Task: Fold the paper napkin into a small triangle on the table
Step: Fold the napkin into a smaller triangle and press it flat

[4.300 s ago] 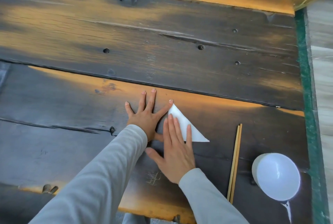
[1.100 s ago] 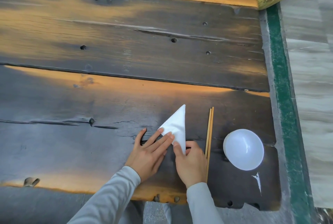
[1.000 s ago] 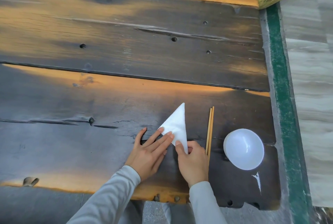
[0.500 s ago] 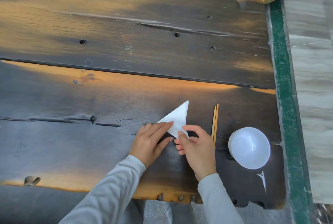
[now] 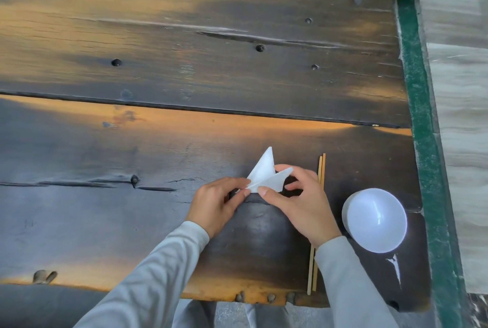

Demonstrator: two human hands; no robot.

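The right hand (image 5: 301,203) has thumb and forefinger pinched on a lifted corner of the paper napkin (image 5: 264,173), turning that flap over; the left hand (image 5: 216,202) presses its fingertips together on the near-left corner, pinning it to the table (image 5: 158,143). The tissue looks light, limp and easily torn, so corners and the crease are the sensible holds. Just beyond the right knuckles lie chopsticks (image 5: 320,169), then a white bowl (image 5: 375,219). Half a second ago the triangle lay flat; now one point is raised.

White bowl (image 5: 375,220), wooden chopsticks (image 5: 320,169) just beside it
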